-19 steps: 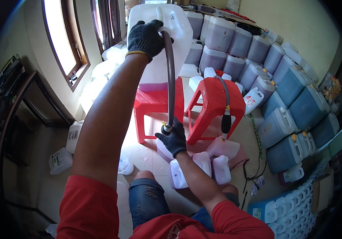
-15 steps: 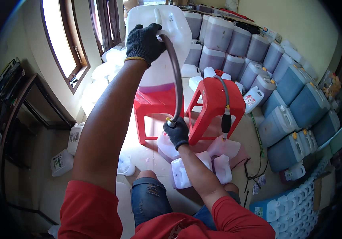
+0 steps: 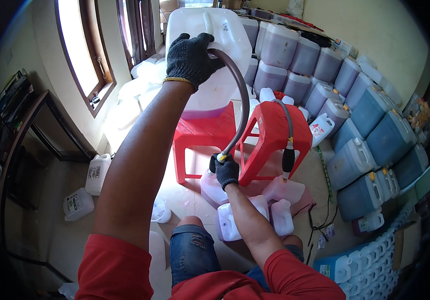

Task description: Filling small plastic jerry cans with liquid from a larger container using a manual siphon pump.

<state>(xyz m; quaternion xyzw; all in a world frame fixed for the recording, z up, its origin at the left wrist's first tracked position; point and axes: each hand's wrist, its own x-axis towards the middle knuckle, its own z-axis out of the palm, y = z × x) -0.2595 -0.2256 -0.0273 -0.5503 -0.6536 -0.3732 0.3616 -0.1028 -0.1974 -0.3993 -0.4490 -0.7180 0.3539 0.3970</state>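
My left hand [image 3: 192, 61], in a black knit glove, is closed at the upper part of a large translucent jerrycan [image 3: 235, 42]; its fingertips are partly hidden. From beside that hand a dark hose [image 3: 245, 95] curves out and down. My right hand [image 3: 226, 171], gloved too, grips the hose's lower end near a yellow fitting [image 3: 221, 157]. Under it sits a smaller jerrycan [image 3: 212, 190] with pinkish contents, its mouth hidden by my hand. The large jerrycan holds some pink liquid low down and stands on a red stool [image 3: 202, 134].
Another red stool [image 3: 280, 125] stands to the right; a hose with a black bulb [image 3: 288, 160] leads into a jerrycan [image 3: 292, 191]. Filled jerrycans [image 3: 275, 45] are stacked along the right wall. A white bucket [image 3: 161, 210] and black cords [image 3: 320, 225] lie on the floor.
The whole view has shifted slightly, so things sit further right. The hose bows out more to the right between my hands. Both hands keep nearly the same places.
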